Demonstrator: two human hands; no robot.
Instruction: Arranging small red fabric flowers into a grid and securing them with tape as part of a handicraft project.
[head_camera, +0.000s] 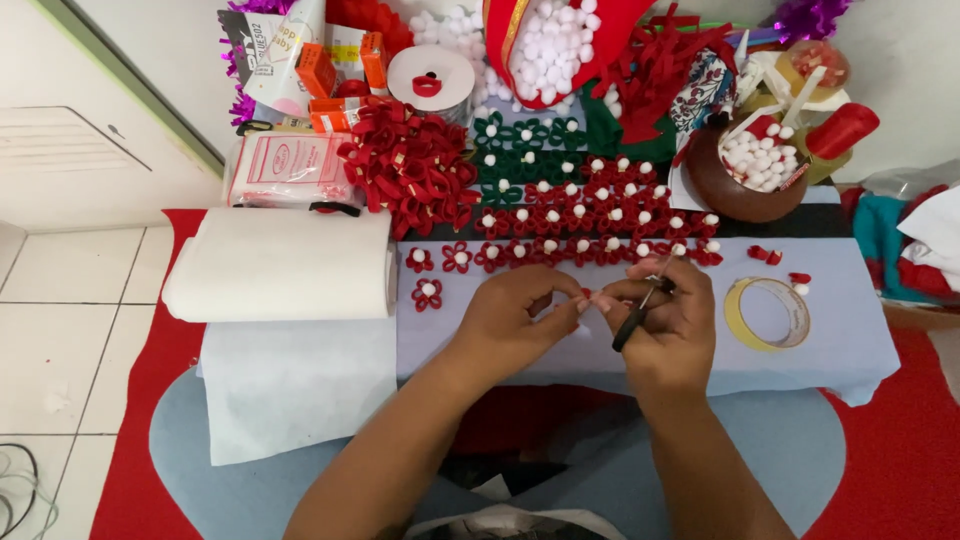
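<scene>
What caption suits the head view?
Two hands, left hand and right hand, work with black-handled scissors beside red felt flowers.

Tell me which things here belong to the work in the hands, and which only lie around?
In use: left hand, right hand, black-handled scissors, small red felt flower piece.

Lying about: yellow tape ring, white fabric roll, brown bowl of white pompoms.

You have a low surface (850, 350) draped in pale blue cloth, standing on a red mat (140, 470) over white floor tiles (70, 330). At nine o'clock lies a white fabric roll (280, 265). Rows of red felt flowers (590, 225) with white centres run across twelve o'clock. At three o'clock sits a yellow tape ring (767, 313).
</scene>
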